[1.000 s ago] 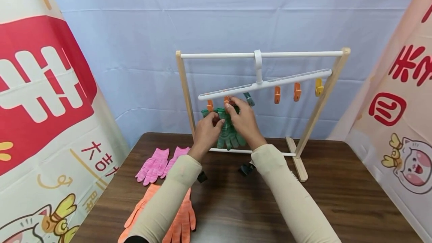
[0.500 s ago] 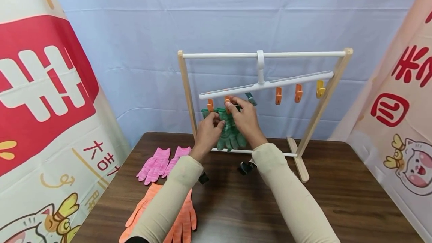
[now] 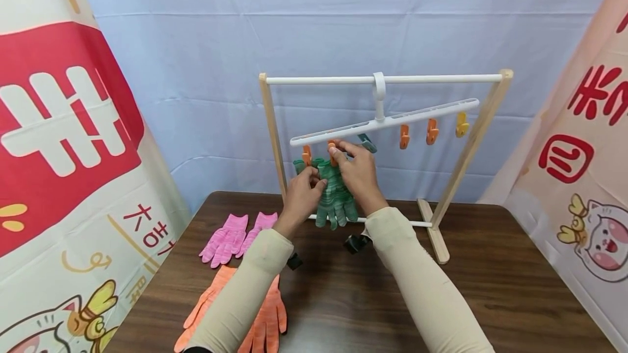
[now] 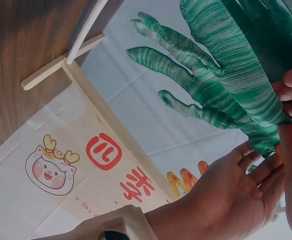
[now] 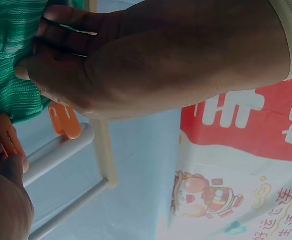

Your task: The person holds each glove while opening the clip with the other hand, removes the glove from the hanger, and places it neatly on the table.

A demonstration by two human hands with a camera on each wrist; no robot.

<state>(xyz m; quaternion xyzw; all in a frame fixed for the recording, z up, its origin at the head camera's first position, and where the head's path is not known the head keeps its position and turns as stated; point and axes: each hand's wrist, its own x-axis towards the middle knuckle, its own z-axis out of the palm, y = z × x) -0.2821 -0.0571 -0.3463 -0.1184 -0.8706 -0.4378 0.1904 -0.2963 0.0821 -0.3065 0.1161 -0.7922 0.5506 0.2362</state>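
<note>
My left hand [image 3: 303, 192] pinches the cuff of a green striped knitted glove [image 3: 336, 198], which hangs fingers down. My right hand [image 3: 360, 176] pinches an orange clip [image 5: 10, 137] on the white hanger [image 3: 338, 133]. In the right wrist view that clip sits at the glove's cuff edge; whether it grips the fabric I cannot tell. Another orange clip [image 3: 306, 155] stands over more green cuff [image 3: 298, 165] at the hanger's left end, partly behind my left fingers. The left wrist view shows the green glove fingers [image 4: 200, 85] close up.
The hanger hangs tilted, left end low, from a wooden rack [image 3: 448, 184] with a white top bar [image 3: 319, 80]. A dark green clip [image 3: 367, 143], two orange clips and a yellow clip [image 3: 462, 125] hang rightward. Pink gloves [image 3: 225, 241] and orange gloves [image 3: 267, 315] lie on the table [image 3: 343, 298].
The green glove now hangs slightly lower, its fingers pointing more straight down. The hanger's right end has swung a little away from the rack's right post. Both hands keep nearly the same place.
</note>
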